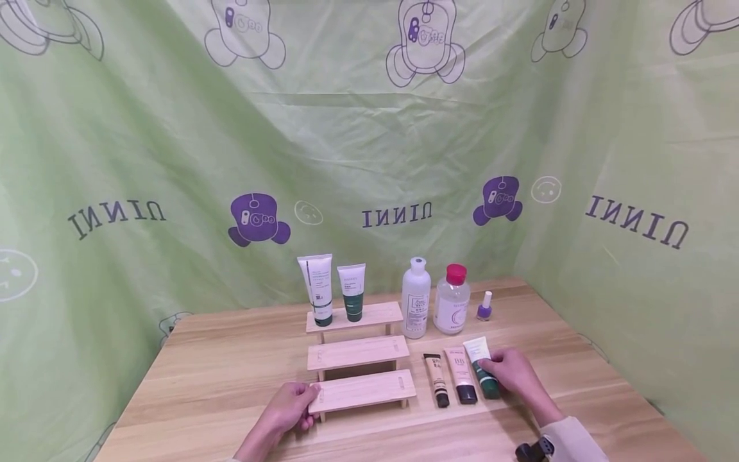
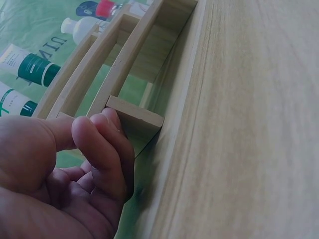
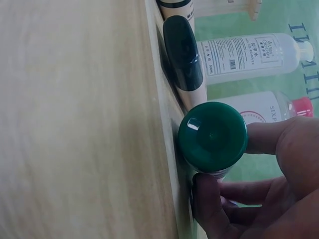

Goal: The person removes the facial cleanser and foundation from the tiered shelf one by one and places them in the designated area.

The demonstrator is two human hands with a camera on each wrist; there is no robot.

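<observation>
My left hand (image 1: pixel 290 405) pinches the left end of the lowest step of a three-step wooden display stand (image 1: pixel 364 391), thumb on top and fingers curled below. In the left wrist view the fingertips meet the step's end beside its leg (image 2: pixel 135 113). On the right, my right hand (image 1: pixel 516 372) grips a white-and-green tube (image 1: pixel 484 367) that lies on the table. Its round green cap (image 3: pixel 213 137) faces the right wrist camera, with thumb and fingers on either side. Left of it lie a pink BB cream tube (image 1: pixel 460 374) and a slim beige tube (image 1: pixel 436 380) with a black cap.
Two white-and-green tubes, one large (image 1: pixel 317 289) and one small (image 1: pixel 352 292), stand on the top step. Right of the stand are a white bottle (image 1: pixel 416 298), a red-capped bottle (image 1: pixel 452 300) and purple nail polish (image 1: pixel 484 308). A green curtain (image 1: pixel 346 141) encloses the wooden table (image 1: pixel 231 346).
</observation>
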